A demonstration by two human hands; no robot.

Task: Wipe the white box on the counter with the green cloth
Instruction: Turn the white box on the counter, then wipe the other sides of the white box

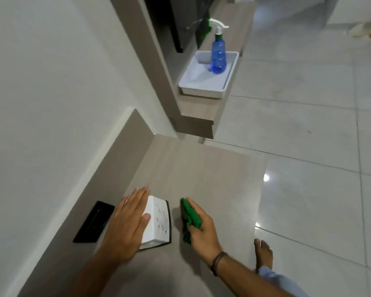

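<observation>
A white box (pixel 159 221) with small dark marks on its top lies on the wood-grain counter (pixel 201 174), resting on a dark base. My left hand (pixel 126 226) lies flat over the box's left side, fingers spread, covering part of it. Just right of the box, my right hand (pixel 201 228) is closed around a bunched green cloth (pixel 190 217). The cloth sits on the counter beside the box, a small gap apart from it.
A black rectangular inset (pixel 93 221) sits in the counter left of the box, near the wall. Farther back, a blue spray bottle (pixel 218 54) stands in a white tray (pixel 201 88) on a lower shelf. Glossy floor tiles and my bare foot (pixel 263 254) are at the right.
</observation>
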